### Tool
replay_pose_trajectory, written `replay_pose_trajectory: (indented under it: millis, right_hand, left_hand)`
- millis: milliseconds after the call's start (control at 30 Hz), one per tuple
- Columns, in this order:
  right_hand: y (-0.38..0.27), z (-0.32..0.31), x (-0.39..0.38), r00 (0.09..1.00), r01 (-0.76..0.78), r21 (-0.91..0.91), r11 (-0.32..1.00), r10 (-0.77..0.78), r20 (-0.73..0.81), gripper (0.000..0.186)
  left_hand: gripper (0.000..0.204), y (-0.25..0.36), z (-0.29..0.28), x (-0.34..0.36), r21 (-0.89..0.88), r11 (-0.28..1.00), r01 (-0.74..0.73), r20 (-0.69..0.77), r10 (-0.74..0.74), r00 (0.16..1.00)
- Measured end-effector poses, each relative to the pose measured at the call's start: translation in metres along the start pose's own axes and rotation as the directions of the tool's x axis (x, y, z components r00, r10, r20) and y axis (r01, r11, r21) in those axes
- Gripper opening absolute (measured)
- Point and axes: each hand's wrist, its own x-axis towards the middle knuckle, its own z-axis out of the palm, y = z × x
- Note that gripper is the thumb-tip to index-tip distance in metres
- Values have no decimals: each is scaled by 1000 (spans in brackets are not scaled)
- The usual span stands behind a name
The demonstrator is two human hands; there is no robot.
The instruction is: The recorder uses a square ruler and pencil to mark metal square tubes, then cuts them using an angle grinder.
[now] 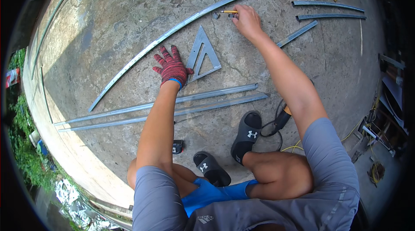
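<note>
My left hand (171, 65), in a red-and-black knit glove, lies with its fingers spread on the concrete. Its thumb reaches the near left corner of a grey metal triangle square (205, 53). Just beyond the fingertips runs a long metal bar (162, 38), slanting from near left to far right. My bare right hand (248, 22) is bent near that bar's far end, its fingers closed at a yellow pencil (228, 11). Two small grey metal pieces lie by the pencil: one piece (215, 15) stands apart, the other (231, 15) is partly under my fingers.
Two long metal bars (216, 90) lie nearer me. Shorter bars (328, 16) lie at the far right, and another bar (298, 33) is partly behind my right forearm. A corded power tool (283, 117) sits by my right foot, a tape measure (177, 146) below my left arm.
</note>
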Motion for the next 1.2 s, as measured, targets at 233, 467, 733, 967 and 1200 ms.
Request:
replay_pose_trajectory:
  millis: [233, 467, 733, 967, 1200]
  right_hand:
    - [-22, -8, -2, 978, -39, 49, 998, 28, 208, 40]
    - [-7, -17, -1, 960, -190, 248, 950, 127, 250, 42]
    - [-18, 7, 7, 971, -182, 203, 962, 144, 190, 36]
    - [-12, -28, -12, 991, -124, 251, 960, 107, 80, 36]
    - [-9, -130, -116, 963, -215, 442, 871, 114, 243, 28]
  left_hand:
    - [126, -1, 1, 2, -7, 1000, -11, -8, 11, 1000]
    - [127, 0, -3, -1, -16, 1000, 8, 6, -8, 1000]
    - [125, 0, 2, 3, -1, 1000, 0, -18, 0, 1000]
    - [125, 2, 3, 3, 15, 1000, -8, -11, 9, 1000]
    - [120, -4, 14, 4, 67, 998, -9, -92, 15, 996]
